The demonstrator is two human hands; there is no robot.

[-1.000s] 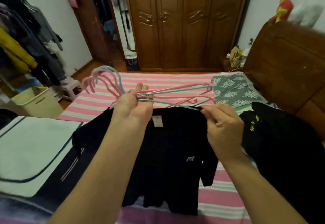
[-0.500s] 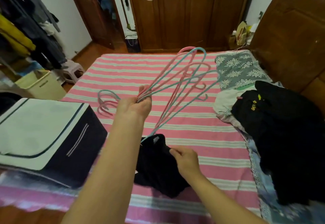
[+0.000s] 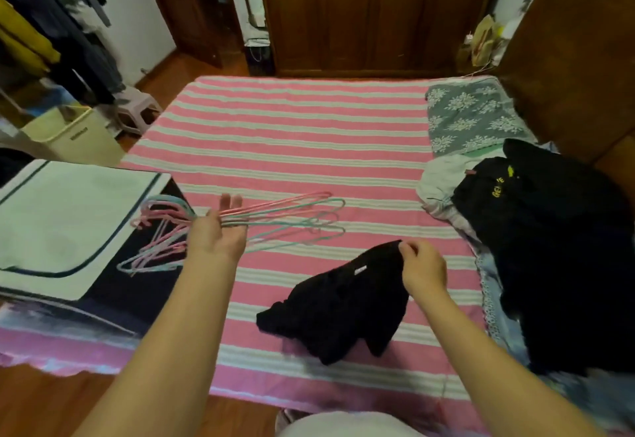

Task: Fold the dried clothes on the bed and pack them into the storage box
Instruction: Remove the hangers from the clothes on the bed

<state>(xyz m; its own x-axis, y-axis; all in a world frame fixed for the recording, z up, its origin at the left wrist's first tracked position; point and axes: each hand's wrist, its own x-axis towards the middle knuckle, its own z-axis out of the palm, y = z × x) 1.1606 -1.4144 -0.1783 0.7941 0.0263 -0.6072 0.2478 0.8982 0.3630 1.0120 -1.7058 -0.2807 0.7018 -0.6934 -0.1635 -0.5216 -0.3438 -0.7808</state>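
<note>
Item: black garment [image 3: 343, 302], crumpled on striped bed [image 3: 292, 148]. My right hand [image 3: 424, 270] pinches its collar; left hand [image 3: 218, 239] grips wire hangers [image 3: 285, 218]. I'd shed hangers, then spread flat.

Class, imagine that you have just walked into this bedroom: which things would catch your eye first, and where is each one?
First, the bundle of pink and teal hangers, gripped by the left hand above the pink striped bed, next to the storage box. Then the crumpled black garment at the near edge, its top pinched by the right hand. A dark clothes pile fills the right side.
</note>
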